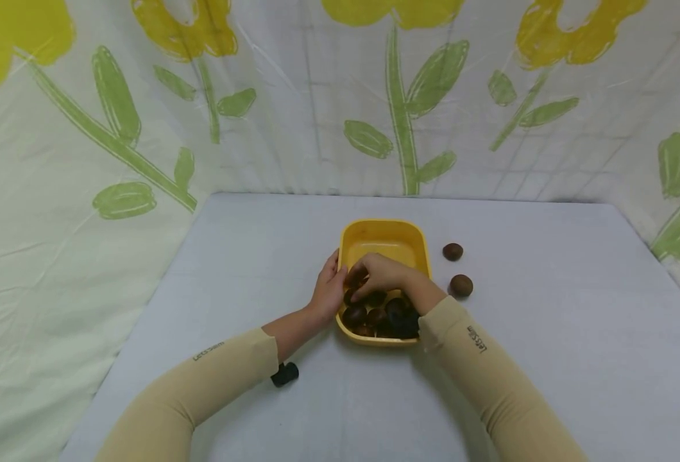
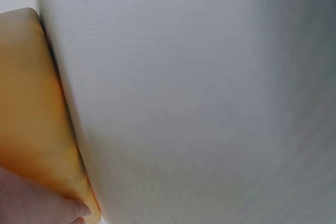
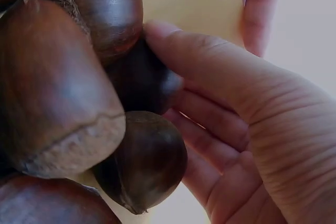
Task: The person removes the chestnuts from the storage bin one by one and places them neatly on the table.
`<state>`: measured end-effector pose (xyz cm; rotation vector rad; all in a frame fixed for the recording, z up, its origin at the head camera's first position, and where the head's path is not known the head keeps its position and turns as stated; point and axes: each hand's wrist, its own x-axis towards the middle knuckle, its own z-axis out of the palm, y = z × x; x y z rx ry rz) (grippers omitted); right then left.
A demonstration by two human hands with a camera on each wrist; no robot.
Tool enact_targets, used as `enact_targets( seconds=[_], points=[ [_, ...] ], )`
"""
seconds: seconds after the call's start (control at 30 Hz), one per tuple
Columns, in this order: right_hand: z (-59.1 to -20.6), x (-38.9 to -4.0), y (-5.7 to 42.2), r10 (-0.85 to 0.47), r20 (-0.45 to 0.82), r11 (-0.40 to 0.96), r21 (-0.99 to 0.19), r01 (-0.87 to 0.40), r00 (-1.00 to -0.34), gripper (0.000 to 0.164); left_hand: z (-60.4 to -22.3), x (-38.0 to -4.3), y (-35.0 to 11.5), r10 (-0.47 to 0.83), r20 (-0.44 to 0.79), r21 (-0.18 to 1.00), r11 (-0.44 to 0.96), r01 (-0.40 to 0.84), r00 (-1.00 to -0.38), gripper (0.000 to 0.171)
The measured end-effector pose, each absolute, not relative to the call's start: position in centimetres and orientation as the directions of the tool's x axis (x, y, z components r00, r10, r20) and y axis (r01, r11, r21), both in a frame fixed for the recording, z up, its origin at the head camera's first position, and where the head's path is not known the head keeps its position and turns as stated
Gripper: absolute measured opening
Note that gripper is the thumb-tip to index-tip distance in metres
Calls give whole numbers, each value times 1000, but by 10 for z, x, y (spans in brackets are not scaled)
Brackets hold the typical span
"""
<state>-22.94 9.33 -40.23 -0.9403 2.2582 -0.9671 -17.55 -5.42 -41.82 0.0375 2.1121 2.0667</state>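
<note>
A yellow plastic container (image 1: pixel 383 230) stands on the table with several brown chestnuts (image 1: pixel 354 316) gathered in its near half. My left hand (image 1: pixel 327 294) grips its left wall; in the left wrist view, fingers (image 2: pixel 42 203) lie against the outside of that wall, low down. Reaching in over the right rim, my right hand (image 1: pixel 382 274) bends its fingers down among the chestnuts. The right wrist view has the right thumb (image 3: pixel 210 59) and fingers around a dark chestnut (image 3: pixel 142 74), partly hidden behind larger ones. Another chestnut (image 3: pixel 152 161) sits just below it.
Two loose chestnuts, a farther one (image 1: pixel 452 251) and a nearer one (image 1: pixel 460 286), lie right of the container. A small black device (image 1: pixel 285 374) shows beneath the left wrist. Behind the white table (image 1: pixel 548 308) hangs a flower-patterned curtain (image 1: pixel 294 128).
</note>
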Motion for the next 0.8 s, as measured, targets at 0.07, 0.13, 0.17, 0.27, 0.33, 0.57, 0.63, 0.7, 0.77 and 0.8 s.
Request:
enact_targets(
  seconds=[0.07,0.13,0.17,0.27,0.33,0.57,0.63,0.7,0.77,0.8],
  points=[
    [-402,-229,93,-763,-184,503,-771,-391,-619,24,-419,-175,-54,154,-105,994,24,-102,-983,49],
    [-402,-228,92,-770,-194,500,-775,-386,-607,23,-419,-176,-55,158,-105,994,17,-104,-982,49],
    [-401,-228,92,-774,-197,498,-777,-386,-602,23,-419,-175,-55,160,-102,995,15,-101,-982,49],
    [-399,-228,91,-778,-198,499,-771,-395,-596,22,-419,-175,-55,161,-102,995,11,-102,-982,49],
    [-398,-227,91,-775,-195,504,-764,-402,-601,22,-419,-175,-55,165,-98,995,3,-99,-981,49],
    [-397,-229,93,-779,-150,498,-739,-454,-609,19,-419,-176,-55,166,-112,994,3,-113,-980,49],
    [-396,-229,94,-776,-128,492,-736,-466,-617,18,-419,-176,-55,165,-108,994,7,-108,-980,49],
    [-395,-229,96,-761,-110,499,-729,-469,-639,19,-420,-176,-55,162,-111,994,13,-111,-981,48],
    [-393,-229,98,-741,-96,510,-725,-464,-665,21,-420,-176,-55,159,-117,993,23,-115,-980,48],
    [-392,-229,98,-729,-92,518,-722,-459,-678,22,-420,-176,-55,159,-121,993,25,-118,-980,48]
  ],
)
